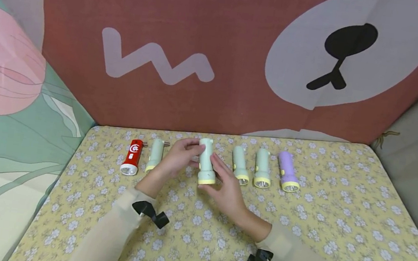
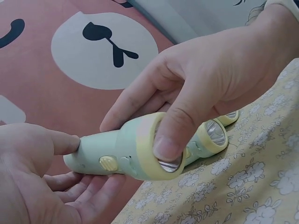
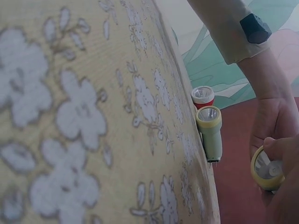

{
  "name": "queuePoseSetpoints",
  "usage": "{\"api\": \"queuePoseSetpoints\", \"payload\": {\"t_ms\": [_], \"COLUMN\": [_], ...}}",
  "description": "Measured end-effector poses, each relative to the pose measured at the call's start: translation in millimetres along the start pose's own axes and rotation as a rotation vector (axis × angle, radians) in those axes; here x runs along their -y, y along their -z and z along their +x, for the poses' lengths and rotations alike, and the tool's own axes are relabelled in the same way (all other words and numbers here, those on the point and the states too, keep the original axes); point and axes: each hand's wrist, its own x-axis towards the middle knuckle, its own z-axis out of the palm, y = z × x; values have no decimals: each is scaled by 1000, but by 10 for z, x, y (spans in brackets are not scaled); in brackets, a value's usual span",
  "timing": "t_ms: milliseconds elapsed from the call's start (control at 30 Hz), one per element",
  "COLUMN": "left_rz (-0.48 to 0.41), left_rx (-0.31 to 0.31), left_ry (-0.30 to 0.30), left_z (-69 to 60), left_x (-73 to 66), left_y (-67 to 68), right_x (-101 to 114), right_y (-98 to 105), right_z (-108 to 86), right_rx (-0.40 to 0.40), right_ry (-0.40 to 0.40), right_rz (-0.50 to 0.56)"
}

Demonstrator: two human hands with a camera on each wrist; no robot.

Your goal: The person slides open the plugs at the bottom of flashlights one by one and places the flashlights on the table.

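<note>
A mint-green flashlight with a pale yellow rim is held off the tabletop between both hands. My left hand grips its tail end, thumb on one side and fingers beneath, as the left wrist view shows. At the lens end, my right hand holds the head, with the thumb over the rim and lens. A yellow slide switch on the body faces the left wrist camera. In the right wrist view the lens is partly covered by the right hand.
Left of the hands lie a red flashlight and a mint one, both with prongs sticking out. To the right are two mint flashlights and a purple one. A flowered cloth covers the table; a bear-print fabric wall stands behind.
</note>
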Motion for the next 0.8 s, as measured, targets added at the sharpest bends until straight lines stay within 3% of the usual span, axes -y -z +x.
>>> {"api": "queuePoseSetpoints", "payload": {"t_ms": [333, 800], "left_rz": [-12, -1], "left_rx": [-12, -12], "left_ry": [-4, -21], "left_z": [-10, -37], "left_x": [-4, -26], "left_y": [-16, -16], "right_x": [-37, -77], "right_y": [1, 37], "right_z": [-13, -11], "right_rx": [6, 13], "right_ry": [36, 34], "right_rz": [-29, 55]}}
